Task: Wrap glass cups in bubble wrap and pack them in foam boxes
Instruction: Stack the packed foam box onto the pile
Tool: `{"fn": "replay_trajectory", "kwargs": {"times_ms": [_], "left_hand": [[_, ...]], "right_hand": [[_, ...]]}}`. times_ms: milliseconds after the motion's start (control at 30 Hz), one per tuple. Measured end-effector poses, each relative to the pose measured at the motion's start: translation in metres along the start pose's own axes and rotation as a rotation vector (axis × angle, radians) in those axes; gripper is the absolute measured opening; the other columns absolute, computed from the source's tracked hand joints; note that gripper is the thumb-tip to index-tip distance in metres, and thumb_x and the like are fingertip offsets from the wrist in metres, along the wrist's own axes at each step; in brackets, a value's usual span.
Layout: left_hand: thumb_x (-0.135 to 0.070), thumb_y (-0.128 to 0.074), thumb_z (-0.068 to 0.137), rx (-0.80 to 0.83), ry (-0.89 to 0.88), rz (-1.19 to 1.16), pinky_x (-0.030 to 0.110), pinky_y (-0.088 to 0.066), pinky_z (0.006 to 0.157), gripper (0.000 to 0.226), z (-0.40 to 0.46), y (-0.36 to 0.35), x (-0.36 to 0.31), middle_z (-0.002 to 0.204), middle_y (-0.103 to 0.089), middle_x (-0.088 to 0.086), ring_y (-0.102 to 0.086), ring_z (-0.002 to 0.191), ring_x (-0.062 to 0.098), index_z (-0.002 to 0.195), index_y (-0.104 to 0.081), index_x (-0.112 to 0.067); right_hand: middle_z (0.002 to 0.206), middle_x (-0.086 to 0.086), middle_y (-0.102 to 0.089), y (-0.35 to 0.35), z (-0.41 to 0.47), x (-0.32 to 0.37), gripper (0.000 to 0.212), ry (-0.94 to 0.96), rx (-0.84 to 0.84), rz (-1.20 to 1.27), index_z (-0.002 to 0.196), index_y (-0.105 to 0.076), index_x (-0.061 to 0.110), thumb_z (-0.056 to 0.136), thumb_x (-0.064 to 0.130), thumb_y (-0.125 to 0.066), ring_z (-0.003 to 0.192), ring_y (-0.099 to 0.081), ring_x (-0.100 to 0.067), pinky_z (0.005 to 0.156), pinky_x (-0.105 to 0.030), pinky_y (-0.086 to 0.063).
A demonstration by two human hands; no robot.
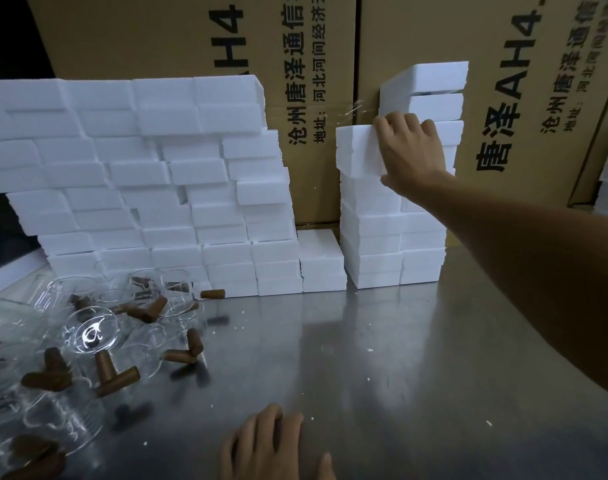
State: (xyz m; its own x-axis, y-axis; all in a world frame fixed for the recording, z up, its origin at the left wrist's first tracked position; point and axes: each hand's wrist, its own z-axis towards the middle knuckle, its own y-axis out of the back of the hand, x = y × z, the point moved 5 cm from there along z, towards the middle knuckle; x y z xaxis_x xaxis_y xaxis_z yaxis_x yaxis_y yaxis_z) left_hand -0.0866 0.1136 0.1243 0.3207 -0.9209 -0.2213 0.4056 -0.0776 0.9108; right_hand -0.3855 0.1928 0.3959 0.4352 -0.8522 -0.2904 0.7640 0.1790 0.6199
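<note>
Two hands: the right hand (411, 152) and the left hand (274, 445). Two large cardboard cartons (164, 36) stand behind. White foam boxes (139, 188) in several dozen form a wall at left; two taller stacks (371, 237) rise at right. Glass cups (91, 332) with brown handles number roughly a dozen; their overlap prevents an exact count.

dim overhead light | glare on steel table (382, 341) | edges bowed | glass cups (91, 334) slightly blurred
</note>
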Motion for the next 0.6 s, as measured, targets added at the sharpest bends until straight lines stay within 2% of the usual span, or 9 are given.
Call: {"fn": "replay_trajectory", "kwargs": {"times_ms": [367, 600], "left_hand": [[-0.057, -0.047, 0.051, -0.066, -0.032, -0.019, 0.042, -0.057, 0.06, 0.048, 0.005, 0.005, 0.0, 0.083, -0.072, 0.001, -0.071, 0.067, 0.025, 0.071, -0.075, -0.025], [-0.056, -0.047, 0.053, -0.123, -0.059, -0.007, 0.042, -0.056, 0.058, 0.048, 0.007, 0.007, -0.002, 0.081, -0.072, 0.003, -0.07, 0.064, 0.025, 0.07, -0.075, -0.022]], "right_hand": [[0.134, -0.021, -0.047, -0.011, 0.008, -0.007, 0.091, -0.008, 0.021, -0.044, 0.141, -0.034, 0.005, 0.07, 0.016, -0.09, 0.121, -0.047, -0.041, 0.102, -0.052, -0.041], [0.14, -0.021, -0.045, -0.019, 0.01, -0.009, 0.094, -0.011, 0.067, 0.024, 0.144, -0.032, 0.005, 0.072, 0.024, -0.089, 0.128, -0.045, -0.042, 0.106, -0.054, -0.038]]}}
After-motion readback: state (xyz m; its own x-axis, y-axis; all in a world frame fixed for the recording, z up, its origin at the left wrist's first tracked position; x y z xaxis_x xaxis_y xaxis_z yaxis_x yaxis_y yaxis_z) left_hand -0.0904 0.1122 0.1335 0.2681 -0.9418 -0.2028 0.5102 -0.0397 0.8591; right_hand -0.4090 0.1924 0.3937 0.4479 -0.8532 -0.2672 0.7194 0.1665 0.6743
